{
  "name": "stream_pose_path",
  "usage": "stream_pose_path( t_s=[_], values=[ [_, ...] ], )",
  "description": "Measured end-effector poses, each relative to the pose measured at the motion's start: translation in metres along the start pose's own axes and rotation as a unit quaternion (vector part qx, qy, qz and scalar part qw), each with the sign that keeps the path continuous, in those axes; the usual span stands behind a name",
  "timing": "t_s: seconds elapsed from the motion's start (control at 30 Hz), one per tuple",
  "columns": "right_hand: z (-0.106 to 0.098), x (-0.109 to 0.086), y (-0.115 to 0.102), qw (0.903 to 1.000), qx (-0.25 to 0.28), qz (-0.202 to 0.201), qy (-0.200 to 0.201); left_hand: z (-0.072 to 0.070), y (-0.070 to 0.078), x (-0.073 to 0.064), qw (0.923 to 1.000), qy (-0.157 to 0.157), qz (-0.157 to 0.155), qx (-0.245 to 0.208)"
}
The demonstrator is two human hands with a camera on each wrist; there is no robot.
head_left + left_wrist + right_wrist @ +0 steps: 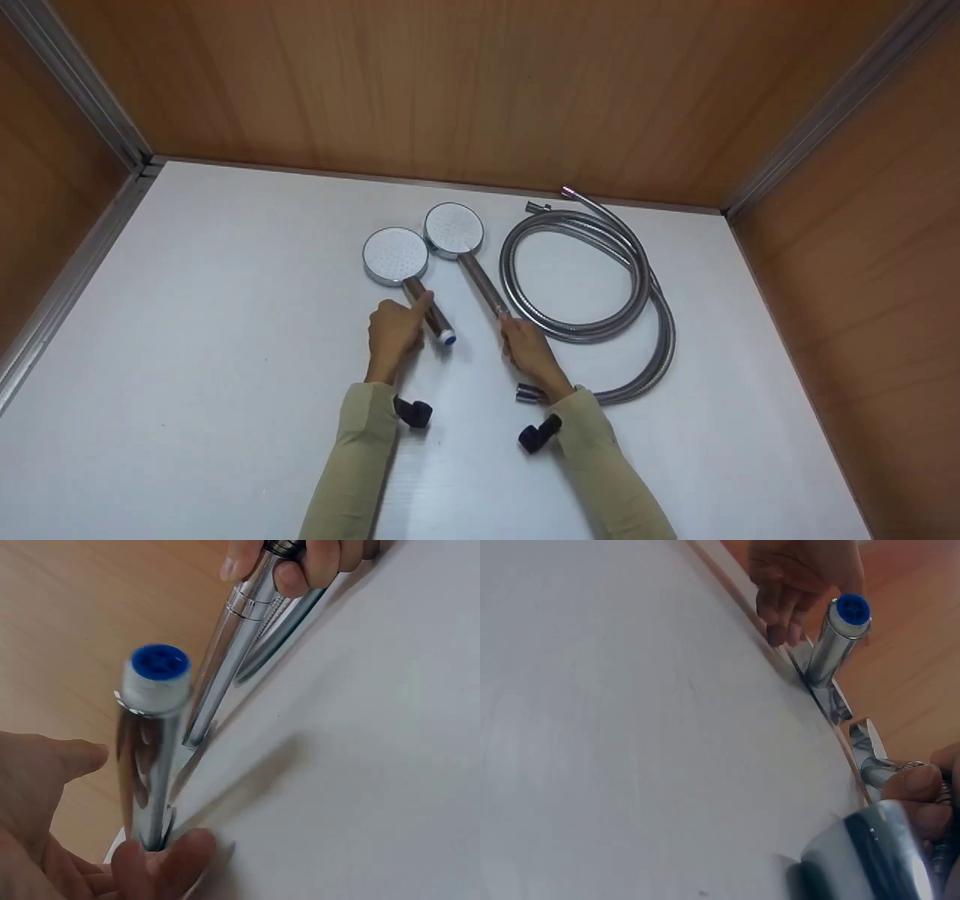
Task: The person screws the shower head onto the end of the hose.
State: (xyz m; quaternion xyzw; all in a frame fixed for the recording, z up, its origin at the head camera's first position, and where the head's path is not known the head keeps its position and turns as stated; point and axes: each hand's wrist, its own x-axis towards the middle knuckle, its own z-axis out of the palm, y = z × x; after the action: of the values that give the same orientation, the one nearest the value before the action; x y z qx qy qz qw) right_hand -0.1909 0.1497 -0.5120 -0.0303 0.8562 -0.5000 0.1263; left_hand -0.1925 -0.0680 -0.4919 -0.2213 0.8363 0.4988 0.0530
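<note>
Two chrome shower heads with white round faces lie side by side on the white table. My left hand (395,330) is at the handle of the left shower head (395,256); its thumb stands apart from the handle in the left wrist view, with fingers low beside it. That handle ends in a white collar with a blue insert (160,662). My right hand (529,349) grips the lower end of the other shower head (454,229). A dark ribbed metal piece (285,547) shows between its fingers there. Beyond the grip, the handle's end is hidden in the head view.
Coiled metal shower hose (577,330) lies right of the hands, two ends near the back wall. A chrome hose end (529,394) lies under the right wrist, large and blurred in the right wrist view. Wood panels (480,90) enclose the white table (225,337) at back and sides.
</note>
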Motion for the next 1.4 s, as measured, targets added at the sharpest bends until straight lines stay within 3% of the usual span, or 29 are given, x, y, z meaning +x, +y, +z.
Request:
stream_pose_path(
  t_s=[0.2, 0.5, 0.63, 0.77, 0.87, 1.0, 1.13, 1.27, 1.4],
  values=[
    [0.006, -0.002, -0.003, 0.9998, -0.015, -0.005, -0.009, 0.006, -0.003, 0.004, 0.9994, -0.011, -0.015, -0.03],
    [0.005, -0.004, -0.013, 0.9986, -0.033, 0.01, -0.041, 0.001, -0.007, 0.003, 0.9988, -0.023, -0.002, -0.044],
    [0.001, -0.006, -0.015, 0.9966, -0.071, -0.001, -0.042, -0.004, -0.013, 0.007, 0.9937, -0.051, -0.024, -0.097],
    [-0.005, -0.008, -0.016, 0.9944, -0.097, -0.032, -0.028, -0.011, -0.016, 0.011, 0.9732, -0.09, -0.069, -0.2],
    [-0.012, -0.009, -0.017, 0.9939, -0.1, -0.046, -0.007, -0.015, -0.014, 0.013, 0.9517, -0.121, -0.102, -0.263],
    [-0.021, -0.015, -0.019, 0.994, -0.094, -0.051, 0.024, -0.017, -0.01, 0.013, 0.9358, -0.156, -0.116, -0.294],
    [-0.029, -0.024, -0.021, 0.9883, -0.099, -0.109, 0.041, -0.019, -0.012, 0.011, 0.9171, -0.191, -0.118, -0.33],
    [-0.034, -0.033, -0.02, 0.9757, -0.11, -0.187, 0.031, -0.019, -0.017, 0.009, 0.8994, -0.21, -0.111, -0.367],
    [-0.035, -0.045, -0.013, 0.9624, -0.133, -0.237, -0.001, -0.018, -0.024, 0.007, 0.89, -0.206, -0.118, -0.389]
  ],
)
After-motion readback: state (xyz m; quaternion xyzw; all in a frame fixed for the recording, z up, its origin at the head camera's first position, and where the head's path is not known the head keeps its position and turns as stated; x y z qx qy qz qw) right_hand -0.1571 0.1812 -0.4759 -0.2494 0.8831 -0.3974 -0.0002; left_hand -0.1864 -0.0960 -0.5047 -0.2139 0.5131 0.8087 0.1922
